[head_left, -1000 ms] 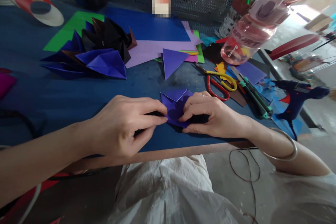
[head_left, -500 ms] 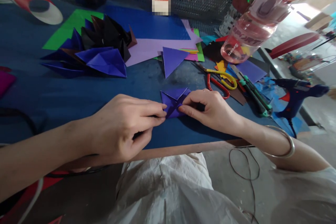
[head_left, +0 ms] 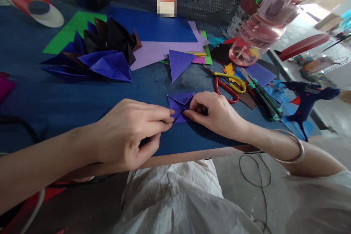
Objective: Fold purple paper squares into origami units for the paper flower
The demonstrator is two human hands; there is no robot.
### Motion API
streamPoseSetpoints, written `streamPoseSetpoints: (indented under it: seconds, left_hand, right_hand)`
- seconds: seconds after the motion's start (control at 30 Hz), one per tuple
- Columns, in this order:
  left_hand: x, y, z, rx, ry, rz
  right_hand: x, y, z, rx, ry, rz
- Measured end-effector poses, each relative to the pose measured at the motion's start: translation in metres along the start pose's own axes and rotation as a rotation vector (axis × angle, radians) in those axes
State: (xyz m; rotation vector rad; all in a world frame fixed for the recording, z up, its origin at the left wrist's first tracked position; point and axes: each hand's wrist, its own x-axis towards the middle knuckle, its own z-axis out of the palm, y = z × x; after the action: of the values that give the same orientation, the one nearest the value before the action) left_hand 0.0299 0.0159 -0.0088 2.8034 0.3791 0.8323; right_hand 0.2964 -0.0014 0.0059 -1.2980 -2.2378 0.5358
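Observation:
A small sheet of purple origami paper [head_left: 179, 99], folded like an envelope with its flaps meeting in the middle, lies near the table's front edge. My left hand [head_left: 134, 128] is closed, its fingertips holding down the paper's left corner. On the other side my right hand [head_left: 216, 113] pinches the right flap between thumb and bent forefinger; its fingers hide that end of the paper. Just beyond sits a folded purple triangle [head_left: 179, 64]. Scissors [head_left: 226, 84] with red and yellow handles lie beyond my right hand.
Folded purple and black paper pieces [head_left: 109, 44] stand at the back left, before coloured sheets [head_left: 153, 25]. To the right are a pink water bottle [head_left: 257, 33], a green utility knife [head_left: 263, 97] and a blue glue gun [head_left: 307, 98]. A tape roll [head_left: 35, 2] lies far left.
My right thumb and fingertips have shifted slightly left across the folded paper, towards its middle. My left hand stays in place at the left corner.

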Motion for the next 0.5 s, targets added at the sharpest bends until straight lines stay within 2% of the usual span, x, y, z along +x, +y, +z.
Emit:
streamPoseSetpoints:
  seconds: [0.43, 0.5]
  left_hand:
    - [0.0016, 0.0037, -0.0008, -0.003, -0.009, 0.018]
    - [0.0016, 0.0045, 0.0005, -0.014, 0.013, -0.034]
  right_hand:
    - [-0.001, 0.0006, 0.0006, -0.043, -0.009, 0.019]
    - [-0.0007, 0.0011, 0.0007, -0.043, -0.013, 0.018]
